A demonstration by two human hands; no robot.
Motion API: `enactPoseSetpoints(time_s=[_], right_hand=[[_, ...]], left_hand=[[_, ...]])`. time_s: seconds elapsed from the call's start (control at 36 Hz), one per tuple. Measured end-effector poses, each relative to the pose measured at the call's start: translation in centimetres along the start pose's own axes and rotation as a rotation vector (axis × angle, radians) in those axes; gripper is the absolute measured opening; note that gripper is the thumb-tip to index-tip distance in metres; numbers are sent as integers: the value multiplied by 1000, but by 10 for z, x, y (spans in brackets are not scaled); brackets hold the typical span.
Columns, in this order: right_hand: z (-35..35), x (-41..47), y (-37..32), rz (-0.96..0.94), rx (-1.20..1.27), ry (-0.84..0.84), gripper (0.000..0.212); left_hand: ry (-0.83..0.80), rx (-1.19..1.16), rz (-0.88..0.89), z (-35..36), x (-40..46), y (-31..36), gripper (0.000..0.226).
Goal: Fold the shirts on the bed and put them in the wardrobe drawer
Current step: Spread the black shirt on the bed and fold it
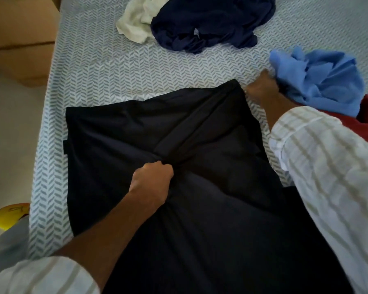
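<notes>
- The black shirt [162, 145] lies spread on the bed [98, 66], its near part running out of view at the bottom edge.
- The left hand [152, 181], knuckles up, clenches a bunch of cloth at the black shirt's middle.
- The right hand [261, 88] reaches to the black shirt's far right corner; its fingers are hidden, so its grip cannot be told.
- Just right of the black shirt lies a crumpled light blue shirt [319, 81]; beyond the black shirt, a navy shirt [212, 22] and a cream shirt [136, 20].

I can read no words, brands or numbers anywhere here. The small tag [64, 147] on the edge of the black shirt [123, 132] shows no lettering I can make out. The yellow object [9, 216] on the floor carries dark marks, too blurred to read.
</notes>
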State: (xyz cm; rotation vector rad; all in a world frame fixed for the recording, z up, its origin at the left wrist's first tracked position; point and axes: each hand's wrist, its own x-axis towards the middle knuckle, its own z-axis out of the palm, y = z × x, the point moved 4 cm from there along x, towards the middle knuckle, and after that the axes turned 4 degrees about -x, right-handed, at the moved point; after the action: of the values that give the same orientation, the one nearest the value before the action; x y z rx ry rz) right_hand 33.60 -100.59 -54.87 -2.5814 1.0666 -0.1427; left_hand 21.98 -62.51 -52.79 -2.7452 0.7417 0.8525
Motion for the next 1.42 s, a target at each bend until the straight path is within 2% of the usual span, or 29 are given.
enactPoseSetpoints(time_s=[0.08, 0.14, 0.22, 0.25, 0.31, 0.42, 0.47, 0.5, 0.64, 0.72, 0.83, 0.97, 1.03, 1.08, 1.17, 1.22, 1.28, 1.33, 1.42], right_hand=[[1, -19, -24, -146, -45, -84, 69], [9, -19, -34, -144, 31, -113, 59], [17, -17, -48, -86, 110, -271, 79], [17, -16, -50, -73, 93, -323, 78], [11, -9, -51, -55, 108, -301, 70], [0, 6, -39, 4, 252, -67, 34], [6, 7, -35, 2, 261, -83, 24], [8, 4, -35, -7, 268, -105, 30], [11, -8, -33, 51, 292, -213, 87], [12, -13, -15, 27, 252, -266, 101], [4, -37, 17, -38, 333, -289, 81], [19, -60, 89, 24, 287, -377, 89], [3, -88, 91, 63, 293, -279, 66], [-12, -110, 95, 159, 358, -101, 52], [-19, -139, 103, 190, 494, -17, 57], [-21, -151, 106, 139, 429, -82, 51], [-29, -173, 114, 57, 249, -244, 30], [-35, -194, 132, 9, 100, -337, 20], [-48, -216, 152, 22, 45, -445, 31]], left_hand=[[19, -9, 5, -2, 1, 2, 34], [41, -7, 9, -2, -1, 4, 32], [47, 6, 5, -2, -1, 2, 32], [46, 7, 2, -2, 0, 1, 34], [44, 10, -3, -2, 1, 0, 37], [39, 19, -5, 0, 3, 1, 38], [31, 24, -6, 0, 4, 1, 40], [26, 27, -10, -1, 5, 0, 41], [20, 55, -26, 2, 5, 0, 46], [24, 60, -31, 3, 6, -1, 46], [11, 59, -37, 2, 7, -3, 45], [11, 55, -35, 3, 4, -1, 50], [12, 54, -42, 4, 2, 1, 50], [-1, 36, -43, 6, -1, -1, 55], [-29, -13, 16, 12, -5, -8, 84], [-55, -42, 53, 18, -7, -15, 95], [-40, -113, 86, 20, -12, -21, 96], [-51, -269, 126, 19, -20, -24, 100], [-52, -514, 153, 28, -42, -30, 105]])
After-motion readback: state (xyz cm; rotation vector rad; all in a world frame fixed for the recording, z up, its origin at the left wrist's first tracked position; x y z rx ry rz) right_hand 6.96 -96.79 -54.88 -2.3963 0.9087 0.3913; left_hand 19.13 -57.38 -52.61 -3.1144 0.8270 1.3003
